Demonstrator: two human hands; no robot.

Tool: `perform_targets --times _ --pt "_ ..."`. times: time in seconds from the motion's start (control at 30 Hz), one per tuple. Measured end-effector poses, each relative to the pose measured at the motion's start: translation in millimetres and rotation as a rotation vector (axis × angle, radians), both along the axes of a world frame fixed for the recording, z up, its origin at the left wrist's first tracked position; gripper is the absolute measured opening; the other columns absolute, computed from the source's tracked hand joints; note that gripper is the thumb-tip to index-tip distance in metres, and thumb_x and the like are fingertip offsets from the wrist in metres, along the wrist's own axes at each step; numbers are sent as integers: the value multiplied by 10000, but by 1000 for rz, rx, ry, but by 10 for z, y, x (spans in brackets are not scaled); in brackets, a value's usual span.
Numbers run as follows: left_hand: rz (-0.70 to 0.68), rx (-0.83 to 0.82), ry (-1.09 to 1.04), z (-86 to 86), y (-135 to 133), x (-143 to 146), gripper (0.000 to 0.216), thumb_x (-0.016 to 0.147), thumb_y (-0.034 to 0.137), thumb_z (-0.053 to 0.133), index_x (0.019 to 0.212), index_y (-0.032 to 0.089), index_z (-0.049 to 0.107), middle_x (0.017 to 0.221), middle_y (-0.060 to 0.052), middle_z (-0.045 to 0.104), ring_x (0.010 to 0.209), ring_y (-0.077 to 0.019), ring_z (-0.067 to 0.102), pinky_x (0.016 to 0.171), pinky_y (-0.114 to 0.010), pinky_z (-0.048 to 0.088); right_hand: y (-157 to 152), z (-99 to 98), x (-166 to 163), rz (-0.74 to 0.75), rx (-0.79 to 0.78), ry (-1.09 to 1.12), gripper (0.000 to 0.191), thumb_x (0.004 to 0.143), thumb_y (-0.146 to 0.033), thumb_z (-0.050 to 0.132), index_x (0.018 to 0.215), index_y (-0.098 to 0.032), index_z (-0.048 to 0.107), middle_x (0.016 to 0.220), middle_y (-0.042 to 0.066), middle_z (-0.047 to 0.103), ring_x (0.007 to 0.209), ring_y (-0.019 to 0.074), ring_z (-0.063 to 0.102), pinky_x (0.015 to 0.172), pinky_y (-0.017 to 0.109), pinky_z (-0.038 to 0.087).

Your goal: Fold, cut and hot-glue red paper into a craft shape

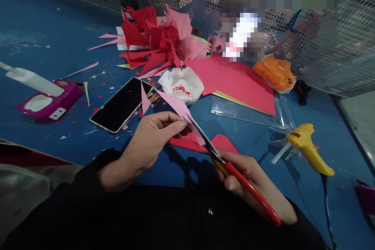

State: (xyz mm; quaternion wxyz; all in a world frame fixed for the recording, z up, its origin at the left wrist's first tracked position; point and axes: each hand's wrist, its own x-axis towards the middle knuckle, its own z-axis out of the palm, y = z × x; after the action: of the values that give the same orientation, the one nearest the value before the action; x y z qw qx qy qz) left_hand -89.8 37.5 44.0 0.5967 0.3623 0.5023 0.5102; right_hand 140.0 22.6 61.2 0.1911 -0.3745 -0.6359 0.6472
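Note:
Between the thumb and fingers of my left hand [155, 136] is a pointed piece of pink paper [175, 103], its long tip aimed up and to the left. My right hand [252, 179] is closed around scissors [246, 187] with red handles. The scissor blades reach up to the pink paper, beside my left fingertips; I cannot tell whether they are cutting it. Folded red paper [224, 143] lies on the table just beneath the hands. Beyond them stands a white paper bowl [183, 82] with small red and yellow scraps inside.
A phone [120, 103] lies left of the hands, near a purple power socket [49, 99] with a charger. Red and pink paper cuttings [155, 37] are heaped behind. A red paper stack [234, 80], an orange bag [275, 72] and a yellow glue gun [307, 146] lie to the right.

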Motion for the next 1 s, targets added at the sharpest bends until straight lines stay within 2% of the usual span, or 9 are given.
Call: perform_targets --times 0.33,1.0 --pt "-9 0 11 -8 -2 -10 87 812 217 726 730 185 729 715 16 727 690 -101 664 700 -198 521 -32 -43 9 -25 -60 -10 429 890 -593 622 962 -171 644 669 -60 378 520 64 273 414 206 195" --pt "-12 -21 21 -6 13 -18 106 804 262 733 725 192 729 710 1 731 686 -120 666 681 -213 511 -35 -66 33 -27 -34 -67 394 911 -559 607 964 -174 666 674 -55 375 534 71 274 449 220 217"
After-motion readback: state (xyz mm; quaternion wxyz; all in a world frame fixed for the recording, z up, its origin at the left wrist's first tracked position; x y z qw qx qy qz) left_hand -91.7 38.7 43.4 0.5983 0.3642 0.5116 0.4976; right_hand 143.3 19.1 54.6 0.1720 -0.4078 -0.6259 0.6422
